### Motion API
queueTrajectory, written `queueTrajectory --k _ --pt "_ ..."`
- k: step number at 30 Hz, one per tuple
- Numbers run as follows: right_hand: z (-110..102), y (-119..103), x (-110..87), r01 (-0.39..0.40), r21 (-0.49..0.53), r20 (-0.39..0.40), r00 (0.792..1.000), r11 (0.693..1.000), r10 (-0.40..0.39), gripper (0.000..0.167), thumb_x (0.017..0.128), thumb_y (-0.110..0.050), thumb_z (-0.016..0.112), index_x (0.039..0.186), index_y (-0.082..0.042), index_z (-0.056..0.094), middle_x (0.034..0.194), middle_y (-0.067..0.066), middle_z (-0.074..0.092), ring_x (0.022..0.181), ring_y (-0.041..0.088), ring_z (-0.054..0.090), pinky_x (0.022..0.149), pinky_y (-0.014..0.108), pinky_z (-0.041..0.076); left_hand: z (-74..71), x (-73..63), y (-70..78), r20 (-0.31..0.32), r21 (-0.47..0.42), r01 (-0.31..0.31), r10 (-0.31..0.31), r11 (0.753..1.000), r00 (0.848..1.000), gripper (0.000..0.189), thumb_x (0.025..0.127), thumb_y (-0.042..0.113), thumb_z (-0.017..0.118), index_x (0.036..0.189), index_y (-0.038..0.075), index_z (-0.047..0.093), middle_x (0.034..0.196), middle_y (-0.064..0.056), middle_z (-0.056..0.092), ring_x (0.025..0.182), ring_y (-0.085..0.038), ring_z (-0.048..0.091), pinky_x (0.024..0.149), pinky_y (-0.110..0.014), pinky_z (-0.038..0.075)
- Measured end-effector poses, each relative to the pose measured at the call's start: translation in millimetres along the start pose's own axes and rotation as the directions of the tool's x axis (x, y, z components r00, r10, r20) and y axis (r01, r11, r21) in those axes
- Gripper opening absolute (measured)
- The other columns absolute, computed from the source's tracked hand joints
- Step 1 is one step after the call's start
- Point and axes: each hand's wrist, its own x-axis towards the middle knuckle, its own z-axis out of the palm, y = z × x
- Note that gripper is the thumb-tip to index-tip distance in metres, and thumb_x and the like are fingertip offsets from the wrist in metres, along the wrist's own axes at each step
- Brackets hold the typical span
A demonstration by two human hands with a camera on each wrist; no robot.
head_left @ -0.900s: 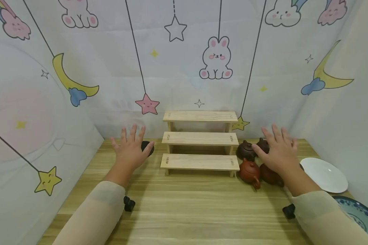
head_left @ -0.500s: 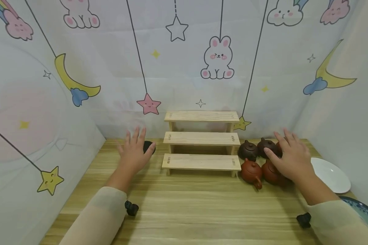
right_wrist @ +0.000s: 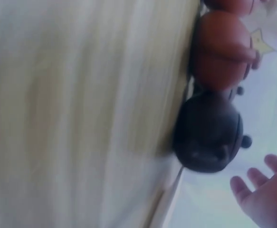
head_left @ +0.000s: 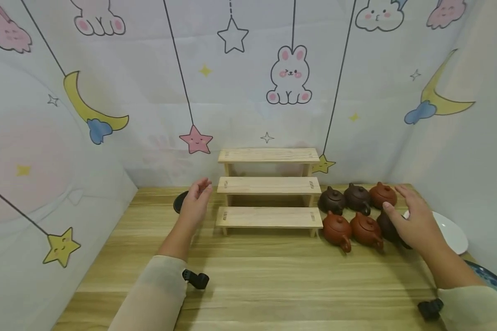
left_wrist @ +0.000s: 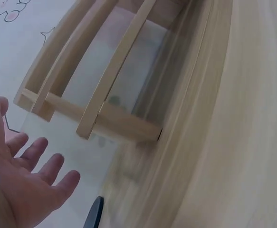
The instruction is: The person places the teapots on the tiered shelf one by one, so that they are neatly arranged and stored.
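Note:
My left hand [head_left: 195, 207] hovers left of a three-step wooden stand [head_left: 269, 217], its fingers relaxed and holding nothing. In the left wrist view the same hand [left_wrist: 33, 175] has its fingers loosely bent, apart from the stand. My right hand [head_left: 416, 223] hangs above the right end of two rows of small teapots, fingers spread, with nothing in it. Closest to it is a dark teapot [head_left: 389, 227], partly hidden by the hand. Beside that one sit a red-brown teapot [head_left: 365, 229] and an orange-red teapot [head_left: 337, 229]. Behind are two dark teapots [head_left: 357, 197] and a reddish teapot [head_left: 383, 195].
A white plate [head_left: 451, 232] lies at the right, beyond the right hand. The rim of a blue-patterned dish [head_left: 490, 278] shows at the lower right. A round black object [head_left: 180, 202] lies behind the left hand. Printed cloth walls [head_left: 248, 115] enclose the wooden table [head_left: 265, 280].
My right hand has moved right, uncovering the teapots. My left hand has shifted right towards the stand and turned, its fingers less spread.

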Motion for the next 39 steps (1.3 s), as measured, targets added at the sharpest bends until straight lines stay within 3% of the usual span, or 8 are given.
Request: queueTrajectory --k 5,11,16,21,29,39 --pt "-4.7 9.5 -6.1 -0.072 0.006 0.051 0.996 0.997 0.072 0.085 0.108 -0.045 0.061 0.169 -0.001 0.022 0.169 0.04 0.024 0.151 0.067 0.023 0.111 0.085 0.025 9.5 -4.2 -3.3 0.035 -0.093 0.075 -0.072 0.993 0.997 0.058 0.113 0.046 0.05 0.163 0.018 0.041 0.167 -0.005 0.045 0.154 -0.029 0.042 0.123 -0.057 0.041" --pt "-8.4 24.9 -13.8 -0.157 0.0 0.186 0.97 0.988 0.155 0.097 0.106 -0.05 0.064 0.169 0.005 0.015 0.166 0.044 0.023 0.142 0.07 0.032 0.101 0.083 0.037 15.2 -10.8 -7.0 0.137 -0.144 0.117 -0.097 0.983 0.986 0.062 0.111 0.035 0.057 0.165 0.011 0.036 0.168 -0.012 0.041 0.158 -0.032 0.037 0.127 -0.057 0.035" --pt "-6.2 32.1 -17.1 -0.227 0.018 0.285 0.935 0.974 0.213 0.103 0.104 -0.054 0.065 0.169 0.005 0.01 0.167 0.043 0.021 0.142 0.069 0.035 0.103 0.078 0.043 15.2 -11.0 -13.5 0.256 -0.109 0.127 -0.096 0.986 0.962 0.071 0.109 0.028 0.062 0.168 0.008 0.028 0.175 -0.015 0.03 0.164 -0.038 0.026 0.133 -0.059 0.024" --pt "-3.4 34.7 -17.3 -0.235 0.013 0.315 0.923 0.972 0.219 0.105 0.101 -0.053 0.07 0.167 0.008 0.016 0.167 0.042 0.023 0.141 0.069 0.036 0.104 0.076 0.045 14.8 -11.4 -17.1 0.34 -0.079 0.132 -0.098 0.988 0.935 0.084 0.103 0.023 0.071 0.172 0.014 0.023 0.177 -0.014 0.027 0.163 -0.041 0.029 0.132 -0.058 0.027" --pt "-4.0 33.3 -14.6 -0.187 -0.065 0.325 0.925 0.98 0.198 0.103 0.094 -0.048 0.081 0.162 0.01 0.029 0.152 0.048 0.041 0.132 0.068 0.046 0.099 0.072 0.048 13.7 -13.7 -24.3 0.365 -0.059 0.138 -0.108 0.989 0.925 0.09 0.099 0.015 0.077 0.171 0.011 0.024 0.174 -0.017 0.031 0.159 -0.043 0.035 0.125 -0.057 0.04" --pt "-5.2 32.3 -13.7 -0.163 -0.12 0.325 0.926 0.979 0.194 0.099 0.097 -0.049 0.078 0.161 0.01 0.031 0.15 0.049 0.043 0.132 0.069 0.046 0.098 0.073 0.048 9.0 -13.6 -24.3 0.382 -0.092 0.194 -0.146 0.977 0.912 0.086 0.097 0.011 0.078 0.168 0.007 0.03 0.171 -0.021 0.034 0.151 -0.042 0.048 0.109 -0.043 0.056"
